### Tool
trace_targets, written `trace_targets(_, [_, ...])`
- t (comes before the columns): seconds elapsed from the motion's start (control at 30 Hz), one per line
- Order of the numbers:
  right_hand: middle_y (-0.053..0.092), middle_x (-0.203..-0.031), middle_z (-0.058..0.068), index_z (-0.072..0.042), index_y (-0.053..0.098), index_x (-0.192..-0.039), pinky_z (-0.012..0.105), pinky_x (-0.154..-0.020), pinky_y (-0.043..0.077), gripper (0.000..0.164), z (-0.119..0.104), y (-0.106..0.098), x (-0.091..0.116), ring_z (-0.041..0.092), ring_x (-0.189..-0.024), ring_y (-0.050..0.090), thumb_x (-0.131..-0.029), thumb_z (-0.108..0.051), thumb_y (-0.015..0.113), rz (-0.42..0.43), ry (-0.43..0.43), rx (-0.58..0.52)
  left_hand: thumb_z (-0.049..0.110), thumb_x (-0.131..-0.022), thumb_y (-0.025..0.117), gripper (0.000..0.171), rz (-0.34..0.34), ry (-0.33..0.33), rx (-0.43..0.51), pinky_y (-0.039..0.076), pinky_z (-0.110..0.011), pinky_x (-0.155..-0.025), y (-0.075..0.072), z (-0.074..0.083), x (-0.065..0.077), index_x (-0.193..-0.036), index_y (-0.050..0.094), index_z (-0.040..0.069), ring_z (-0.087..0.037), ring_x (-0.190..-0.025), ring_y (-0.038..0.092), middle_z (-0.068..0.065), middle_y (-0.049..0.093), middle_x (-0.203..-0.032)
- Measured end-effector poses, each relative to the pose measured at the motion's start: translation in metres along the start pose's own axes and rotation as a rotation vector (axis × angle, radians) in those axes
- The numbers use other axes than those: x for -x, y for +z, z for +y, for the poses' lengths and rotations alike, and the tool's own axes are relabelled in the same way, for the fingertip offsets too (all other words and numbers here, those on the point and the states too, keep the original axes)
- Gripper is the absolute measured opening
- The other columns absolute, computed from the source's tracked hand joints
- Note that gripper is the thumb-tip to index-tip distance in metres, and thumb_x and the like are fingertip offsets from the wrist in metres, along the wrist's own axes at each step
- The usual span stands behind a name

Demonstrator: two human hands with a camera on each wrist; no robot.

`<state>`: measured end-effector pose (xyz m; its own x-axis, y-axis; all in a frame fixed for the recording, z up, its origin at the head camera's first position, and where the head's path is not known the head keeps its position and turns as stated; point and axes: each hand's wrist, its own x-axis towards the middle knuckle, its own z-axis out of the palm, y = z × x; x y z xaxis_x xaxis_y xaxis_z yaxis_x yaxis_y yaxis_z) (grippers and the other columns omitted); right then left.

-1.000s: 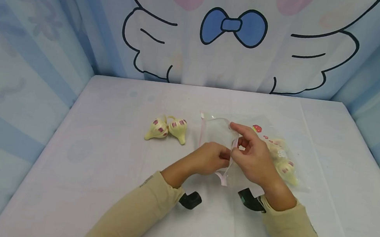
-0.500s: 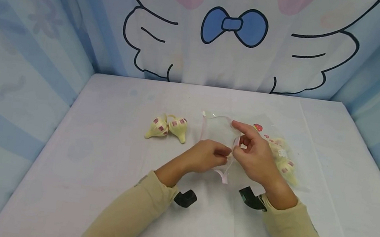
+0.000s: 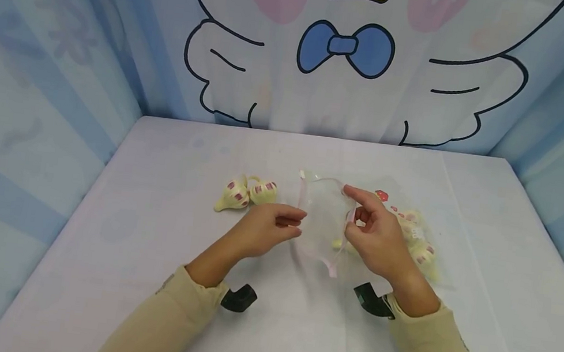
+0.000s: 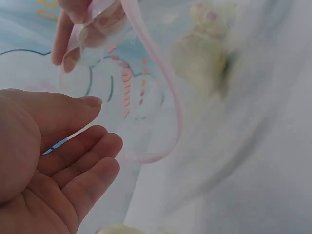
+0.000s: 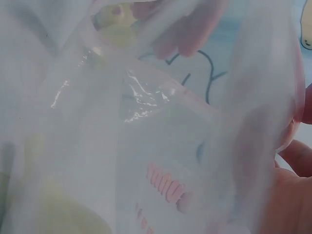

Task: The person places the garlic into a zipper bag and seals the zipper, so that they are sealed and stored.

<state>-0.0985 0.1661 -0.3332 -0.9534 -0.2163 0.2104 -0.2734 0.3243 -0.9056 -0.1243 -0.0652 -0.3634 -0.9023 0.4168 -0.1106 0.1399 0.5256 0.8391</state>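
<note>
A clear plastic zip bag (image 3: pixel 323 204) with a pink-edged mouth lies on the table, its mouth spread toward the left. My right hand (image 3: pixel 377 233) pinches the pink rim at the bag's right side, index finger extended along it. Just left of the mouth is my left hand (image 3: pixel 268 229), holding nothing; the left wrist view shows its thumb and fingers (image 4: pixel 87 180) apart and loosely bent. Pale yellow bulb-shaped pieces (image 3: pixel 424 253) with purplish patches lie inside the bag, partly behind my right hand. Two similar bulbs (image 3: pixel 235 194) sit outside, beyond my left hand, which partly covers one.
A white cloth covers the table (image 3: pixel 142 299). At its back hangs a curtain (image 3: pixel 340 101) with a cartoon print, and patterned blue curtains enclose both sides. A black wrist mount (image 3: pixel 239 298) juts from the left sleeve, another mount (image 3: pixel 374 300) from the right.
My left hand has drawn out leftward from the bag's mouth, and a yellow tip now shows inside, near the rim. The right hand keeps its pinch almost unmoved. The head view tilts slightly.
</note>
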Motion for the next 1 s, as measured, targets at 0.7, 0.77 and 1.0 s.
trace_targets(0.7, [0.052,-0.139,0.016,0.004,0.050,-0.143,0.017,-0.066,0.047,0.052,0.003,0.001,0.008,0.026,-0.094,0.049,-0.091,0.007,0.053,-0.006,0.031,0.015,0.009,-0.084,0.082,0.053,0.391,0.033,0.006,0.047,-0.042,-0.102,-0.039,-0.052,0.031,-0.133,0.062,0.003,-0.030,-0.126,0.054,-0.013,0.057,-0.137])
trace_targets(0.77, [0.052,-0.138,0.017,0.004,0.050,-0.143,0.017,-0.066,0.047,0.052,0.003,0.000,0.007,0.025,-0.093,0.048,-0.091,0.007,0.052,0.000,0.020,0.021,0.010,-0.084,0.082,0.055,0.408,0.027,-0.037,0.046,-0.045,-0.102,-0.042,-0.058,0.030,-0.134,0.060,0.002,-0.031,-0.128,0.052,-0.015,0.054,-0.140])
trace_targets(1.0, [0.052,-0.138,0.016,0.004,0.050,-0.142,0.016,-0.068,0.046,0.052,0.000,-0.001,0.004,0.025,-0.095,0.048,-0.091,0.008,0.053,0.005,0.011,0.011,0.012,-0.085,0.082,0.062,0.433,-0.052,-0.126,0.035,-0.050,-0.111,-0.051,-0.077,0.022,-0.140,0.055,0.003,-0.034,-0.138,0.040,-0.017,0.047,-0.147])
